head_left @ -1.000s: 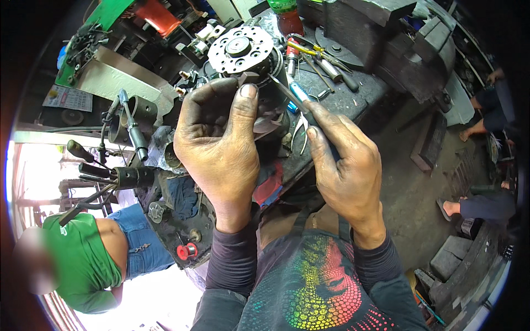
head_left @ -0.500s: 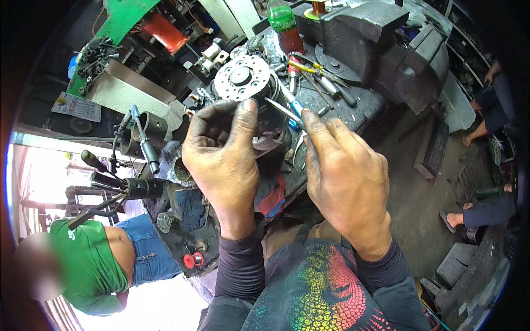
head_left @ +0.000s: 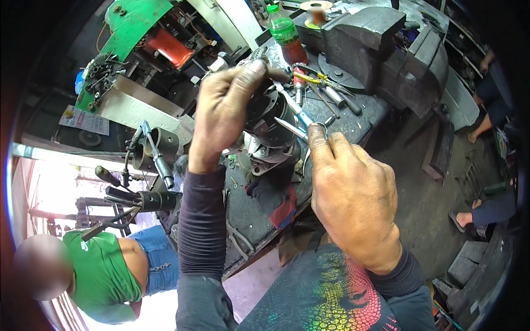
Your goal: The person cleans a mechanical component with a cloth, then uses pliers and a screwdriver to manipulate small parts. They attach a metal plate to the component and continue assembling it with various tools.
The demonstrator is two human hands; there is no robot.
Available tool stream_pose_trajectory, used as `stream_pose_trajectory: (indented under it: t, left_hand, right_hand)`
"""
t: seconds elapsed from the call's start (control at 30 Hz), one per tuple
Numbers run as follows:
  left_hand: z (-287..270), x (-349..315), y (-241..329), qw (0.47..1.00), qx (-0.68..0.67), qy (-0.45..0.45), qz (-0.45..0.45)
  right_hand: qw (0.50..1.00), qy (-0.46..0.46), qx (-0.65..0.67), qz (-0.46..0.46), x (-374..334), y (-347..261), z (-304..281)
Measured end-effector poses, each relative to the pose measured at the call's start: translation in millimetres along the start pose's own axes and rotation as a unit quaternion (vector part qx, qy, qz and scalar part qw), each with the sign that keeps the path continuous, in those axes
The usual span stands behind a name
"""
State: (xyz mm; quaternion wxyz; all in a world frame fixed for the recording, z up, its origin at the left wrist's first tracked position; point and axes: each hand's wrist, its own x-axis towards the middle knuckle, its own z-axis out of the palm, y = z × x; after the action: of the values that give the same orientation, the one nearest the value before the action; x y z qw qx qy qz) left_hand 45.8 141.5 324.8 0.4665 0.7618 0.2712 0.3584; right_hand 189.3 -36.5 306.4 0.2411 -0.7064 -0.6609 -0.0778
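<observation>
**Slim pointed metal tool (head_left: 290,127) beside a dark cylindrical metal unit (head_left: 270,139)**

The unit stands on the worn grey table (head_left: 245,212) at upper centre, apparently upright to leave its top reachable. The left hand (head_left: 221,105) curls over that top, fingers bent toward the thumb; I cannot tell whether it pinches anything. The right hand (head_left: 356,190) is closed around the tool, index finger along it, seemingly for steering, the tip free.

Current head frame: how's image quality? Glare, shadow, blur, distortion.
Head view: glare burns out the area beside the person in the green shirt, whose head is blurred out; head view: the bare right hand is brightly lit, the bulky dark metal vise much dimmer; head view: straight edges bend toward the blackened rim.
</observation>
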Motion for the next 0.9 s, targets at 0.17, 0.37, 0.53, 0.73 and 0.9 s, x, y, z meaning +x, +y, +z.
stream_pose_trajectory:
  t: [0.17,0.37,0.53,0.73,0.9]
  left_hand:
    - [4.8,4.5,-19.5,0.993,-0.012,-0.013,0.116]
    - [-0.8,6.9,-22.4,0.992,0.021,-0.039,0.119]
    - [-0.4,4.1,-22.3,0.985,0.077,-0.051,0.145]
    - [-0.1,10.2,-19.0,0.978,0.099,-0.039,0.18]
    - [-2.7,7.9,-19.4,0.977,0.117,-0.05,0.171]
  right_hand:
    - [1.0,0.013,0.018,0.014,-4.3,-8.3,13.8]
    - [0.987,0.105,0.121,0.002,-15.3,2.6,48.9]
    - [0.961,0.173,0.216,0.012,-16.1,7.0,76.6]
    - [0.934,0.215,0.286,0.002,-14.4,10.8,102.1]
    - [0.908,0.236,0.345,-0.013,-12.3,10.0,127.0]
